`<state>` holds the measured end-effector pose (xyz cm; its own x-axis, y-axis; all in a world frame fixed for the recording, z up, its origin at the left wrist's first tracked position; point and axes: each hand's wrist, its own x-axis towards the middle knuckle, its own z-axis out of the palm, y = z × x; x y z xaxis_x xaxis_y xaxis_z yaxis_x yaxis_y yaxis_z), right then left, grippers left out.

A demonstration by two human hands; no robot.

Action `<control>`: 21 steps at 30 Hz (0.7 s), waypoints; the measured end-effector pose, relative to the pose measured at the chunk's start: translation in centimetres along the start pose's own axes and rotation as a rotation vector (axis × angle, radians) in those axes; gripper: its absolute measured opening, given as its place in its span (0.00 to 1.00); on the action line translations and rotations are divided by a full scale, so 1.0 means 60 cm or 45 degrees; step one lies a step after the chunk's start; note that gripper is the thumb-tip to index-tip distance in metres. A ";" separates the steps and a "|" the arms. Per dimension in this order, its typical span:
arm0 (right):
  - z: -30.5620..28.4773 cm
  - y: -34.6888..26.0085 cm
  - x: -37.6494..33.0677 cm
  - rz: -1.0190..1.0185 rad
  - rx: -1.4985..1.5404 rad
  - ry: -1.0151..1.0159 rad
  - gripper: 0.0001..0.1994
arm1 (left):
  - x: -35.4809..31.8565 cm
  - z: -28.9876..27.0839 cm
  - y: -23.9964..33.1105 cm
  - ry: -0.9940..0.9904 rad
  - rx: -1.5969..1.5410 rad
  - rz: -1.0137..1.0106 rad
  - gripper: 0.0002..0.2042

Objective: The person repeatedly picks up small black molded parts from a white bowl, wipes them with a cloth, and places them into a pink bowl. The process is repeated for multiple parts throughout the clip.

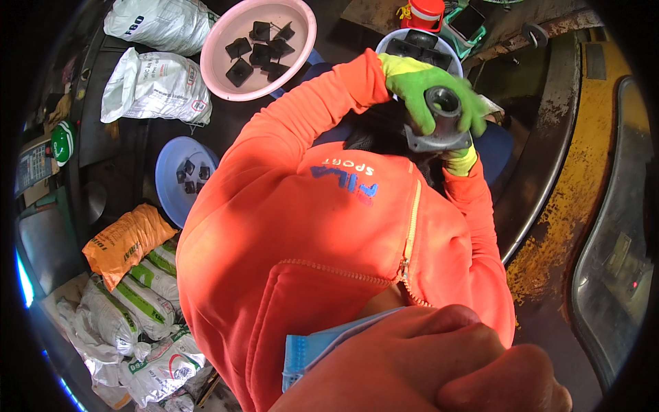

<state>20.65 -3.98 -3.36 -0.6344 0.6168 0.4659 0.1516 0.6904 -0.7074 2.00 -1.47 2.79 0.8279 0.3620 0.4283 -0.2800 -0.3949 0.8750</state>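
Note:
Both my hands wear green gloves with yellow cuffs and are raised in front of my chest. My left hand is closed over a black flanged pipe fitting, a short round tube on a square base with corner holes. The tube's open end faces up toward the view. My right hand is against the underside of the square base, gripping it from below, its fingers mostly hidden behind the fitting. Green fingers at the fitting's right side are smeared by motion. Just beyond my left hand is a pale basin holding more black parts.
A pink basin and a blue basin hold several black parts at the left. White sacks and an orange sack lie left. A red container and a green basket stand far off. Yellow rusty machinery rises at right.

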 end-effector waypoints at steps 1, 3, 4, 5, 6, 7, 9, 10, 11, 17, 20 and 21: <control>-0.001 -0.005 0.009 0.040 0.113 0.075 0.33 | 0.001 -0.010 0.005 0.109 0.088 -0.020 0.28; -0.020 -0.012 0.025 0.265 0.214 0.119 0.31 | -0.002 -0.015 0.015 0.461 0.455 -0.115 0.33; -0.031 -0.014 0.033 0.288 0.065 0.141 0.30 | -0.001 -0.012 0.018 0.626 0.637 -0.116 0.34; -0.025 -0.017 0.037 0.256 0.053 0.295 0.28 | 0.007 0.003 0.014 0.672 0.755 -0.173 0.35; -0.023 -0.018 0.038 0.152 0.087 0.517 0.25 | 0.013 0.031 0.009 0.843 0.776 -0.201 0.33; -0.020 -0.020 0.037 0.122 -0.053 0.498 0.23 | 0.022 0.051 0.002 1.002 0.682 -0.078 0.31; -0.008 -0.021 0.029 0.048 -0.327 0.453 0.19 | 0.029 0.077 -0.011 1.163 0.628 0.002 0.26; -0.002 -0.020 0.025 0.059 -0.267 0.491 0.18 | 0.027 0.084 -0.015 1.182 0.545 -0.004 0.25; 0.002 -0.021 0.020 0.077 -0.209 0.527 0.18 | 0.025 0.088 -0.018 1.185 0.449 -0.026 0.24; -0.027 -0.020 0.020 0.048 -0.251 0.159 0.27 | 0.008 0.070 -0.006 1.067 0.409 -0.008 0.20; -0.043 -0.028 0.014 0.070 -0.209 0.053 0.28 | 0.008 0.067 0.002 0.995 0.385 0.071 0.19; -0.047 -0.028 0.013 0.077 -0.212 0.015 0.29 | 0.008 0.065 0.003 0.965 0.400 0.052 0.19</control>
<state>22.03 -3.59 -0.27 -0.6116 0.6626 0.4324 0.3130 0.7046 -0.6369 4.23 -4.67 2.29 0.2355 0.7698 0.5933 -0.0607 -0.5976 0.7995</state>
